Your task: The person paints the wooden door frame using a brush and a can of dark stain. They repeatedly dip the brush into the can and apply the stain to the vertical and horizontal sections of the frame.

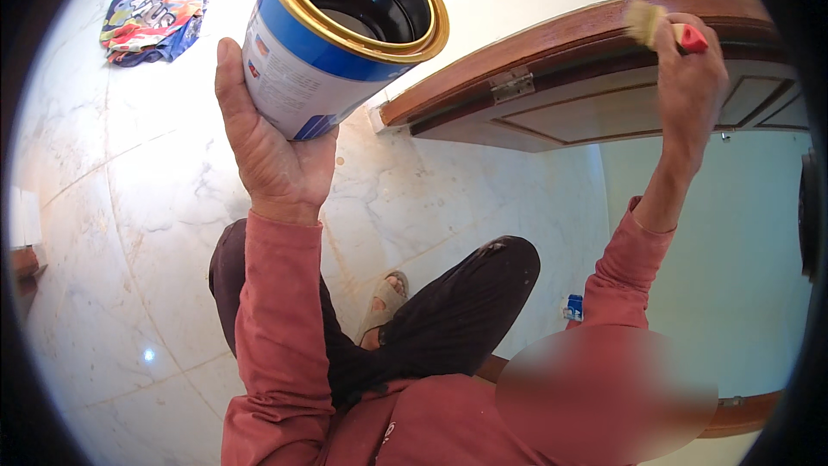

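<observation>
My left hand (280,151) grips an open paint can (302,91) from below and the side, thumb up along its wall. The can has a gold rim, a blue band and a white label; its dark inside shows some liquid at the bottom. At the upper right, my right hand (693,91) is closed around the red-tipped handle of a paintbrush (647,24). The pale bristles lie against or just over the brown wooden door frame (595,22); actual contact I cannot tell.
A panelled door (569,116) hangs from the frame by a metal hinge (513,86). A crumpled colourful cloth (164,13) lies on the marble-look tile floor (155,198) at the far left. A small blue container (573,306) stands beside my right arm.
</observation>
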{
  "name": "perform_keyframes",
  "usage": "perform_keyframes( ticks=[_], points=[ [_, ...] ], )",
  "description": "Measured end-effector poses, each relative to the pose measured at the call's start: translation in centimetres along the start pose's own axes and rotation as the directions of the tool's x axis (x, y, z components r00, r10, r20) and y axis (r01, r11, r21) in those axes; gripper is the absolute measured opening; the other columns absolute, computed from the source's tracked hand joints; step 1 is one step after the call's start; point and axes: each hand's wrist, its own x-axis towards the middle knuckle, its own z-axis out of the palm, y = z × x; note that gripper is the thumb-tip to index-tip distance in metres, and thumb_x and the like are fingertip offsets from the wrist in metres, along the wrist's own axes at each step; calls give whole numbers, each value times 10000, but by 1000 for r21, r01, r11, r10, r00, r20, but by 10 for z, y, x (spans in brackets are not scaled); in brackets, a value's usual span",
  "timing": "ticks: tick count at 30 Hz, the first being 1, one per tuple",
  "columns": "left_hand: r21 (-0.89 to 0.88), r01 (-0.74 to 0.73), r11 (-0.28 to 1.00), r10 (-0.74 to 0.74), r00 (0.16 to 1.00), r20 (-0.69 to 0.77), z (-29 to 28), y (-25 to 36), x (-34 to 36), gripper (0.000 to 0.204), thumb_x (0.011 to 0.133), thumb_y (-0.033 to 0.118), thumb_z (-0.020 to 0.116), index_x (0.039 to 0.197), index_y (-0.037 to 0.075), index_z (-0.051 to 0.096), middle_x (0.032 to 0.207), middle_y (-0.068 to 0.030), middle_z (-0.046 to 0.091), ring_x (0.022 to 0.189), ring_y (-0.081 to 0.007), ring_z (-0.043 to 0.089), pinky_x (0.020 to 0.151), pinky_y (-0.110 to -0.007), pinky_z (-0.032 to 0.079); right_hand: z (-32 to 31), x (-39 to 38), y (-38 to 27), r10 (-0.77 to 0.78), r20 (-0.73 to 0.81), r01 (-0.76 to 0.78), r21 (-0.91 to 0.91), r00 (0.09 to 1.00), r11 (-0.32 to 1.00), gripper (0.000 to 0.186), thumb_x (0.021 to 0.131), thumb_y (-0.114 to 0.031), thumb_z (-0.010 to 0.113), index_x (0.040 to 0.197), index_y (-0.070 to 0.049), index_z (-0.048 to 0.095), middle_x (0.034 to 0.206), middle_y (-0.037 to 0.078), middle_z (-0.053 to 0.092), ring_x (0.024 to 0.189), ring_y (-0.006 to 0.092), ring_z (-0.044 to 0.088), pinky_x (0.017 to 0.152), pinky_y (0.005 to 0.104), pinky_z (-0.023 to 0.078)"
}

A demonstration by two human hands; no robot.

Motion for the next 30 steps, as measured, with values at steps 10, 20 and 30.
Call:
perform_keyframes(
  ticks=[10, 20, 30],
  points=[
    [-25, 2, 1000, -3, 1000, -6, 0, 3, -2, 631, 1002, 628, 582, 1418, 153, 583, 1370, -44, 653, 1267, -219, 621, 1095, -448, 474, 107, -122, -102, -300, 399, 367, -103, 867, 924, 129, 862, -121, 691, 989, -99, 689, 1025, 83, 657, 878, 255, 665, 701, 347, 578],
    [-37, 2, 999, -1, 1000, 20, 5, 6, -8, 649, 1001, 626, 587, 1422, 131, 580, 1388, -55, 647, 1279, -227, 617, 1104, -439, 474, 176, -209, -153, -231, 540, 89, 276, 809, 957, 98, 864, -144, 712, 933, -85, 677, 1013, 115, 662, 920, 316, 687, 743, 429, 580],
    [-9, 46, 999, -45, 999, 9, -9, 1, 1, 620, 1010, 626, 565, 1453, 193, 539, 1415, -70, 612, 1258, -265, 613, 1005, -540, 519, 25, -7, 34, 127, 143, -179, 460, 982, 870, 265, 1005, -275, 663, 1009, -12, 689, 910, 185, 711, 799, 348, 686, 757, 428, 544]
  ],
)
